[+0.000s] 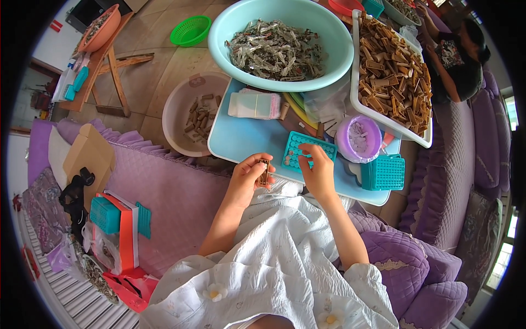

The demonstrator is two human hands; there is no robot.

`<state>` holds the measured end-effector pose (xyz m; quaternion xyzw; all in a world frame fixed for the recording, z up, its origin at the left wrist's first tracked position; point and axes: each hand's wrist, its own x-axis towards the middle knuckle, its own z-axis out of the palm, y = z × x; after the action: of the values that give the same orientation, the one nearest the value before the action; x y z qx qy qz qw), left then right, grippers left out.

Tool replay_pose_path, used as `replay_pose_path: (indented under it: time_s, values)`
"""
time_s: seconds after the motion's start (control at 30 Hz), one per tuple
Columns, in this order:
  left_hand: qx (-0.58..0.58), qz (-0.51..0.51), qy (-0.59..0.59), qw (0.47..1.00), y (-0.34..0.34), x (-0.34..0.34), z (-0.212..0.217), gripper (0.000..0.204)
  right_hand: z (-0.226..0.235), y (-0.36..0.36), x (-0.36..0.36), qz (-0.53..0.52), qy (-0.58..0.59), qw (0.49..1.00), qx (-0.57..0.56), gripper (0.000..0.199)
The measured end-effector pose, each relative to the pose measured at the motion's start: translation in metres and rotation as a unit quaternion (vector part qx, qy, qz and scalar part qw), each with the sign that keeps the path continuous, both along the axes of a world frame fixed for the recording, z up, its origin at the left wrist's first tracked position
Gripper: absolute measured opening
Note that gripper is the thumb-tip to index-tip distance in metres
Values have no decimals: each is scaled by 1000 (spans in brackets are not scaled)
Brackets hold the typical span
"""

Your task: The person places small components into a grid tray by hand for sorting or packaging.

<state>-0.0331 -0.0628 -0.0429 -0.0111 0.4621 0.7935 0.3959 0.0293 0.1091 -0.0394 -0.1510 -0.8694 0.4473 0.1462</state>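
Observation:
Between the fingers and thumb of my left hand (247, 178) is a small brown rectangular plastic case (264, 172), held upright at the table's near edge. My right hand (319, 172) reaches over a teal tray (294, 143) with rows of round holes, some holding small pale pieces. Its thumb and forefinger are curled toward each other above the tray; what they pinch, if anything, is too small to make out. Right of the tray stands a purple bowl (359, 139) of small whitish parts. Beside that bowl is a teal perforated basket (383, 172).
On the blue table (235, 137) rest a large pale-blue basin (216, 41) of clear-wrapped pieces, a white bin (356, 82) of brown cases and a banded stack of cards (253, 105). A pinkish tub (172, 118) stands left. Another person (457, 60) sits far right.

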Motion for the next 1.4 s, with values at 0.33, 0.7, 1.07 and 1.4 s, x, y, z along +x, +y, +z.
replay_pose_path:
  time_s: [0.33,0.7,1.07,1.4]
  values:
    - [19,-33,-16,999,5,4,-8,24,-28,-4,-17,7,7,979,205,18]
    - [10,-84,15,996,4,5,-2,30,-22,-3,-18,6,-54,988,146,6]
    - [0,-88,39,995,14,11,17,28,25,-36,12,-1,151,988,33,16]
    - [-46,-85,73,993,24,20,17,27,21,-32,21,-12,175,980,91,16]
